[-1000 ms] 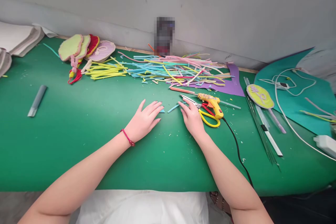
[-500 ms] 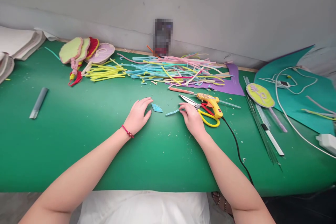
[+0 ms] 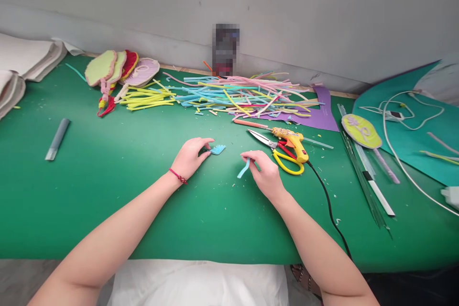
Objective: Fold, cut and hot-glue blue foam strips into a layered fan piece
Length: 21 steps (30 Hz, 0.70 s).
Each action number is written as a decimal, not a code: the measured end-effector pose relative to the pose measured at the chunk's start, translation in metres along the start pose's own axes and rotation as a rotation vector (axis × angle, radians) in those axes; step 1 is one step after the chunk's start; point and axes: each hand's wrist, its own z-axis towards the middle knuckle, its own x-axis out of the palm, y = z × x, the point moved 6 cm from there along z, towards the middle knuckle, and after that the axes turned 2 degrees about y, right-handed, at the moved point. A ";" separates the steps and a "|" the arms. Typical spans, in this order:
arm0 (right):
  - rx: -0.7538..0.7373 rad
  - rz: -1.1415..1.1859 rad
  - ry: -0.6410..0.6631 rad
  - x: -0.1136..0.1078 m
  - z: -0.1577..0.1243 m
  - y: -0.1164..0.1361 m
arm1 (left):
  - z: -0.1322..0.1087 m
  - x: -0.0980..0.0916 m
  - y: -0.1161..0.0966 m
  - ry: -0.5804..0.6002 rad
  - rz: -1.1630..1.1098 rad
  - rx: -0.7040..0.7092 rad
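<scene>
My left hand (image 3: 191, 155), with a red cord at the wrist, pinches a small blue fan-shaped foam piece (image 3: 217, 149) just above the green table (image 3: 107, 186). My right hand (image 3: 263, 172) pinches a short light-blue foam strip (image 3: 244, 169) that hangs down from its fingertips. Both hands are near the table's middle, a short gap between them. Just right of my right hand lie yellow-handled scissors (image 3: 279, 153) and a yellow glue gun (image 3: 292, 141).
A heap of coloured foam strips (image 3: 233, 95) lies at the back. Finished foam fans (image 3: 118, 69) sit back left, a grey bar (image 3: 56, 139) at left. A black cord (image 3: 328, 201) runs off the front edge. Green wires (image 3: 362, 177), a purple sheet (image 3: 321, 112) and teal sheet (image 3: 412, 138) are right.
My left hand went from flat on the table to pinching the blue fan-shaped piece. My right hand picked up the blue strip and drew it back toward me.
</scene>
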 end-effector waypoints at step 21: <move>-0.067 -0.093 0.023 0.016 -0.002 0.010 | -0.009 -0.002 -0.008 0.126 0.237 -0.068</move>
